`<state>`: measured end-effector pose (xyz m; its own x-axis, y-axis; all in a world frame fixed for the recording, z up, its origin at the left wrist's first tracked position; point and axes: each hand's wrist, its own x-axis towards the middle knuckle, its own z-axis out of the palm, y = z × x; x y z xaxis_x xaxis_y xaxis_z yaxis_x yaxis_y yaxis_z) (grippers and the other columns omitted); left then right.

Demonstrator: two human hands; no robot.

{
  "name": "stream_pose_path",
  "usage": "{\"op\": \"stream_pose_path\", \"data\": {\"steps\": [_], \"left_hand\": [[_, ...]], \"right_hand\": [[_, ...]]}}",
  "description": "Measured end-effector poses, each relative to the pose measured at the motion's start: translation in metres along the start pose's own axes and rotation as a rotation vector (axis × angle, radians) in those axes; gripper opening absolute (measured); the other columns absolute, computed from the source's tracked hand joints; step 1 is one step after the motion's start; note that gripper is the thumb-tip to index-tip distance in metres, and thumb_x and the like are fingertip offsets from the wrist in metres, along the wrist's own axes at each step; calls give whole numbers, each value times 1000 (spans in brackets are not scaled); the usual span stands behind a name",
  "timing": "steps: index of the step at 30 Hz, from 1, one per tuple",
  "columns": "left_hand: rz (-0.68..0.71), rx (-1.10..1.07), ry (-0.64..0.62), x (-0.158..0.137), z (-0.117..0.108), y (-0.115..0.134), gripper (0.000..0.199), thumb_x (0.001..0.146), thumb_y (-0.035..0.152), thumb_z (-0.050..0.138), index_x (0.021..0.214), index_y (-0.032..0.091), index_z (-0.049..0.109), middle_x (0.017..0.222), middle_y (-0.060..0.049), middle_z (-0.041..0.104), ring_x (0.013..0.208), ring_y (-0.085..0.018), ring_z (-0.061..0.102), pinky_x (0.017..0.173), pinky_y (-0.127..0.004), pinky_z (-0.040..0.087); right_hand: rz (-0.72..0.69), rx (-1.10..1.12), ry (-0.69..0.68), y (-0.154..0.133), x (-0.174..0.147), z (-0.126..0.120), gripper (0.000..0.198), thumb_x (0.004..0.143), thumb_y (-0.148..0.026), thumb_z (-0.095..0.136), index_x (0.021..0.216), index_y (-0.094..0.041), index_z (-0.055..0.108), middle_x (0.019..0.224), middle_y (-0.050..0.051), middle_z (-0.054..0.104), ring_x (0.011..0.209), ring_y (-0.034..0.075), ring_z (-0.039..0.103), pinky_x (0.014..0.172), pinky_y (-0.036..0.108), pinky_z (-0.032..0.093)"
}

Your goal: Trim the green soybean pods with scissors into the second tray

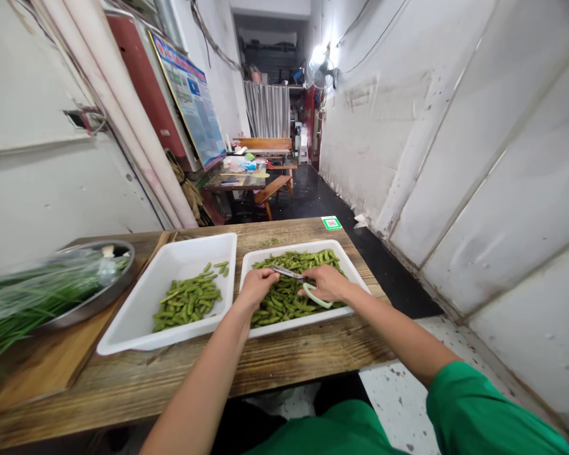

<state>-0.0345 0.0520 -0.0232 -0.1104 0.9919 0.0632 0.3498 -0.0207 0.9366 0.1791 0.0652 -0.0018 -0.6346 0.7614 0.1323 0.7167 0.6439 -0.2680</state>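
My right hand (pixel 326 284) is closed around a pair of scissors (pixel 290 273) with pale green handles, the blades pointing left. At the blade tips, the fingers of my left hand (pixel 258 285) are pinched together; whatever is between them is too small to make out. Both hands are over a white tray (pixel 355 278) heaped with green edamame pods (pixel 279 303). To its left, a second white tray (pixel 137 309) holds a smaller pile of pods (pixel 189 300), with a few lying apart near its right side.
Left of the trays, a metal basin (pixel 123 268) with bagged green stalks (pixel 42 297) rests on a wooden board (pixel 42 373). A green code card (pixel 332 223) lies at the wooden table's (pixel 275 230) far right corner. Beyond are a cluttered table (pixel 234 183) and benches (pixel 275 188).
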Motion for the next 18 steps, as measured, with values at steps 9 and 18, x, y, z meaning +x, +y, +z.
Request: {"op": "stream_pose_path", "data": {"steps": [9, 18], "left_hand": [[-70, -151, 106, 0, -2, 5, 28, 52, 31, 74, 73, 15, 68, 64, -1, 66, 62, -14, 57, 64, -25, 41], [-210, -843, 25, 3, -10, 12, 16, 67, 7, 65, 75, 14, 53, 68, -3, 67, 71, -12, 65, 68, -22, 50]], "right_hand": [[64, 4, 56, 7, 2, 2, 42, 77, -54, 53, 90, -16, 66, 71, 8, 65, 66, 18, 58, 57, 23, 31], [43, 79, 145, 5, 2, -1, 50, 74, -56, 55, 104, -16, 59, 73, 5, 62, 65, 16, 54, 58, 23, 34]]}}
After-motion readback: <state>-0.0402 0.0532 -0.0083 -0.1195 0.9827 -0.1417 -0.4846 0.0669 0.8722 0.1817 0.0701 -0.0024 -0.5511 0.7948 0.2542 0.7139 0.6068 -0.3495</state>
